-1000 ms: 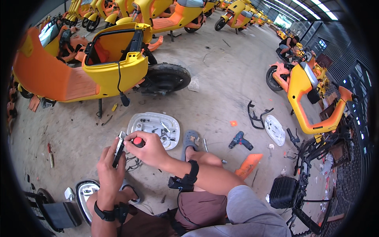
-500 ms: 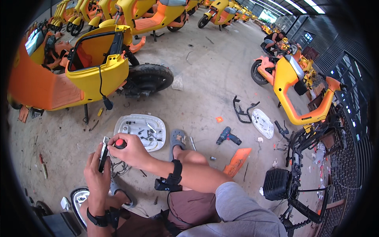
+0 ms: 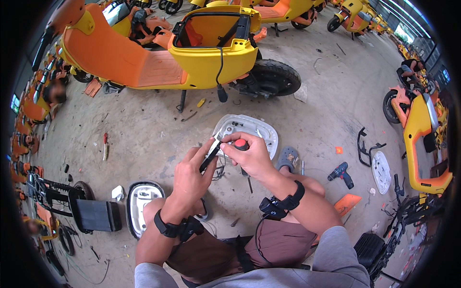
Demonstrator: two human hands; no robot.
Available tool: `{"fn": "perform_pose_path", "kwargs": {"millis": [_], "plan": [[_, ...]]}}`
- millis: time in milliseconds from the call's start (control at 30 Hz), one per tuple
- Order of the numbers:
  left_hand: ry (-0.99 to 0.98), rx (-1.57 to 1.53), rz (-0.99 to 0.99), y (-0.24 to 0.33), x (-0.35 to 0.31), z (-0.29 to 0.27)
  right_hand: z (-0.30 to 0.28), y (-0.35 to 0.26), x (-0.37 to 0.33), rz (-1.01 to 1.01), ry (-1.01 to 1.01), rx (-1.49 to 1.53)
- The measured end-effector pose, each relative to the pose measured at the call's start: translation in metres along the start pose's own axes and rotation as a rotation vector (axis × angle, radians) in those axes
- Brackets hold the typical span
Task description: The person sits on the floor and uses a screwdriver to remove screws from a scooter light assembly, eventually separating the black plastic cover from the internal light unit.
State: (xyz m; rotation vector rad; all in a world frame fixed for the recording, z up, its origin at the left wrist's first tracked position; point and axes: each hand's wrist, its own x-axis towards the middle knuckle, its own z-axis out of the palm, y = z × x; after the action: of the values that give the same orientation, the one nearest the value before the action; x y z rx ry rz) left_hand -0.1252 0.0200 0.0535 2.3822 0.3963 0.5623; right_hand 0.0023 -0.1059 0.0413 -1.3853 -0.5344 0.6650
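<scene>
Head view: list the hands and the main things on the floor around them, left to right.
Red-handled tool → dark-rimmed white panel → left hand → right hand → grey clog → cordless drill → white oval panel.

I see the person's left hand and right hand close together, fingers curled, and both forearms slanting inward toward the far side.

room over floor btwn red-handled tool & l. grip; white tray blocks ahead, drill r.
</scene>
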Motion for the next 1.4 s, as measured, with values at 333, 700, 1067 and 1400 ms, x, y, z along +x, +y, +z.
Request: {"fn": "perform_pose_path", "kwargs": {"millis": [333, 700, 1067, 1400], "plan": [[0.026, -0.013, 0.047, 0.001, 0.001, 0.003, -0.001, 0.001, -0.003, -0.076, 0.055, -0.111], [0.039, -0.077, 0.012, 0.001, 0.001, 0.003, -0.002, 0.0, -0.003, -0.086, 0.054, -0.147], [-0.229, -1.064, -0.53, -0.002, 0.014, -0.021, -0.001, -0.006, -0.008, -0.092, 0.05, -0.069], [-0.31, -1.327, -0.66, -0.01, 0.015, -0.017, -0.002, -0.005, -0.01, -0.091, 0.044, -0.143]]}}
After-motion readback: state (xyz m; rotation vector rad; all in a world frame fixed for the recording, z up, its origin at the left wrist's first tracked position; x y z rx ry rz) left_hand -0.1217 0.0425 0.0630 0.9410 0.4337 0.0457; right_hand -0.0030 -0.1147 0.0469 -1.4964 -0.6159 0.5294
